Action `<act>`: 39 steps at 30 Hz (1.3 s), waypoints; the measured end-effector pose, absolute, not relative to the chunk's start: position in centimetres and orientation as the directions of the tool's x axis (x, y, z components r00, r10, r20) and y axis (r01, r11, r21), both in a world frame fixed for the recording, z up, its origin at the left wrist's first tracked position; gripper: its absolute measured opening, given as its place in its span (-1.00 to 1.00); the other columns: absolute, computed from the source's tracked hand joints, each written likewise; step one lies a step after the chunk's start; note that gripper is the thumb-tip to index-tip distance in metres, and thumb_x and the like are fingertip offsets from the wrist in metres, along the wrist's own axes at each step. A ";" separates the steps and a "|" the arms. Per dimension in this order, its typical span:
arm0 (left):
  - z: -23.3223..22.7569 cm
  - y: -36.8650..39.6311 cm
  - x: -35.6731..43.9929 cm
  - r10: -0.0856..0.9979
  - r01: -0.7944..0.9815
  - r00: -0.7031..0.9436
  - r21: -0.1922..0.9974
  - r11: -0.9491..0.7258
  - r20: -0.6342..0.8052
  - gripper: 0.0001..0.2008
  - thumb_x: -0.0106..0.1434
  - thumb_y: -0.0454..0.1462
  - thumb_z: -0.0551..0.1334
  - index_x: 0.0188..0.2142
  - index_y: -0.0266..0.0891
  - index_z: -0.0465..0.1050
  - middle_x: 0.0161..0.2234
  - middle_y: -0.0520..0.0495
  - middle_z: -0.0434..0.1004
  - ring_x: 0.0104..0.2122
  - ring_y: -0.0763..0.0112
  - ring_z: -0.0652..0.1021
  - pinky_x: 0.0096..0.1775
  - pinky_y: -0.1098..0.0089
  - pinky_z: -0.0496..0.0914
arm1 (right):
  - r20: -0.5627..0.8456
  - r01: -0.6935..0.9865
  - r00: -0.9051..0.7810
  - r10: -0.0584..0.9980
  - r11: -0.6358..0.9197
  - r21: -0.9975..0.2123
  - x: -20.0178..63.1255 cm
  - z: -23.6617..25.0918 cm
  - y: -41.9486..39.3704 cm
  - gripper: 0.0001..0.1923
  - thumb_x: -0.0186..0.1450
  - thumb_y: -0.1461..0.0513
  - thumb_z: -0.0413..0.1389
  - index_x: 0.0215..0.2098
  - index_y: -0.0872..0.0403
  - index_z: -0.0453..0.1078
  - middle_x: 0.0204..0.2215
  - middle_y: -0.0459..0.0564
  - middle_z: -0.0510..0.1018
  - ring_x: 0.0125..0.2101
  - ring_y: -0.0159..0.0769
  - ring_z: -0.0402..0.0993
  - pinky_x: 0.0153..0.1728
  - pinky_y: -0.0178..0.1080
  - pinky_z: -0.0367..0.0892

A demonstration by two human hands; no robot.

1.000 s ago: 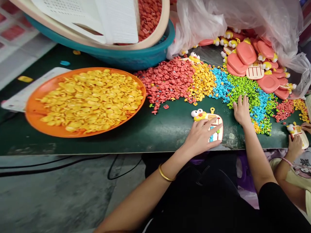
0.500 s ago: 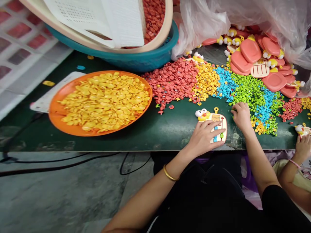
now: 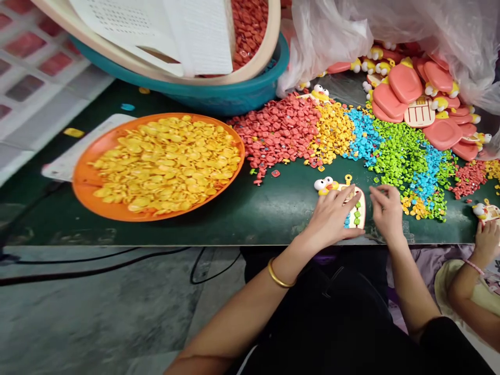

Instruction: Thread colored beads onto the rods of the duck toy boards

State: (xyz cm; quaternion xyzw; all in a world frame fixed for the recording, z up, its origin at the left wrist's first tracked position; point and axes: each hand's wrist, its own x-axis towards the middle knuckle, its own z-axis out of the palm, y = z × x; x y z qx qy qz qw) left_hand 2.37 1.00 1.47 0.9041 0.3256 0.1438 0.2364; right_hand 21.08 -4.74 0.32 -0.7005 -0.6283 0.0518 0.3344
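Note:
A cream toy panel with a yellow duck-like head and big white eyes lies flat near the table's front edge. Blue and green pieces sit in its slots. My left hand lies across the panel, holding it with fingers over the top and thumb at the near edge, hiding part of it. Just right of the panel, my right hand hovers with its thumb and index finger apart; I see nothing between them. Beyond it spreads a heap of small green pieces, with blue pieces alongside.
An orange dish of yellow pieces stands left. Behind are red pieces, yellow pieces and a teal basin under a cream one. Coral toy bodies pile up at back right by plastic film. Another person's hand is at far right.
My right hand has moved from the green pieces toward me, beside the panel, and its fingers have spread. My left fingers have shifted on the panel; more green pieces show in its slot.

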 end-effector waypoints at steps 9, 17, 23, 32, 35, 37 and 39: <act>0.3 1.0 1.8 0.609 0.413 0.763 0.559 -0.719 0.219 -0.36 0.09 0.04 0.43 0.13 -0.05 0.45 0.20 -0.12 0.40 0.13 0.00 0.38 0.16 0.00 0.24 | 0.235 0.611 0.342 0.910 -0.026 -0.792 21.0 -0.3 -2.2 -0.82 0.31 0.14 0.17 -0.25 0.03 0.58 -0.33 0.00 0.56 -0.30 -0.25 0.48 -0.26 -0.19 0.43; 0.8 0.7 2.5 0.705 0.509 0.683 0.569 -0.645 0.188 0.09 -0.02 0.06 0.48 0.37 -0.23 0.03 0.32 -0.35 0.15 0.28 -0.10 0.25 0.22 -0.01 0.18 | 0.337 0.814 0.173 0.925 0.058 -0.578 18.9 -0.2 -3.3 -0.73 0.40 0.17 0.06 -0.11 -0.02 0.60 -0.15 0.08 0.51 -0.19 -0.19 0.40 -0.12 -0.12 0.39; 0.7 1.0 2.4 0.636 0.478 0.751 0.515 -0.711 0.180 -0.25 0.05 0.12 0.42 0.19 -0.06 0.41 0.28 -0.17 0.30 0.17 -0.09 0.34 0.19 -0.07 0.21 | 0.449 0.896 0.347 0.823 -0.149 -0.419 23.6 -0.1 -7.4 -0.73 0.40 0.18 0.04 -0.15 0.00 0.59 -0.23 0.13 0.52 -0.17 -0.07 0.35 -0.09 0.01 0.31; 2.0 -1.4 1.5 0.734 0.308 0.574 0.735 -0.604 0.363 -0.65 0.47 -0.16 0.04 0.10 -0.18 0.47 0.04 -0.13 0.58 0.06 0.25 0.52 0.11 0.16 0.39 | 0.467 0.911 0.280 0.838 -0.079 -0.404 24.1 -0.7 -7.4 -0.74 0.42 0.18 0.00 -0.14 0.00 0.54 -0.26 0.09 0.54 -0.20 -0.10 0.38 -0.13 -0.06 0.33; 1.8 -2.9 1.1 0.769 0.350 0.509 0.724 -0.595 0.387 -0.73 0.44 -0.21 0.10 0.00 -0.16 0.53 -0.01 -0.11 0.60 0.02 0.25 0.53 0.10 0.14 0.40 | 0.494 0.921 0.345 0.798 -0.187 -0.342 24.0 -1.1 -7.8 -0.73 0.39 0.11 0.07 -0.11 0.03 0.55 -0.21 0.15 0.53 -0.17 -0.04 0.36 -0.11 0.01 0.31; 1.4 -3.6 0.9 0.775 0.406 0.513 0.691 -0.597 0.369 -0.77 0.41 -0.22 0.14 -0.06 -0.14 0.55 -0.01 -0.09 0.61 0.00 0.23 0.54 0.05 0.14 0.41 | 0.457 0.917 0.365 0.811 -0.229 -0.326 24.5 -1.3 -7.8 -0.74 0.38 0.12 0.08 -0.17 0.05 0.58 -0.25 0.15 0.54 -0.19 -0.04 0.35 -0.12 0.02 0.30; 1.0 -3.9 0.8 0.774 0.446 0.530 0.664 -0.601 0.346 -0.79 0.40 -0.23 0.15 -0.11 -0.14 0.57 -0.01 -0.07 0.62 -0.02 0.23 0.55 0.04 0.12 0.39 | 0.400 0.906 0.368 0.839 -0.228 -0.356 24.9 -1.2 -7.5 -0.73 0.39 0.17 0.04 -0.25 0.05 0.59 -0.31 0.13 0.54 -0.22 -0.06 0.36 -0.13 0.01 0.31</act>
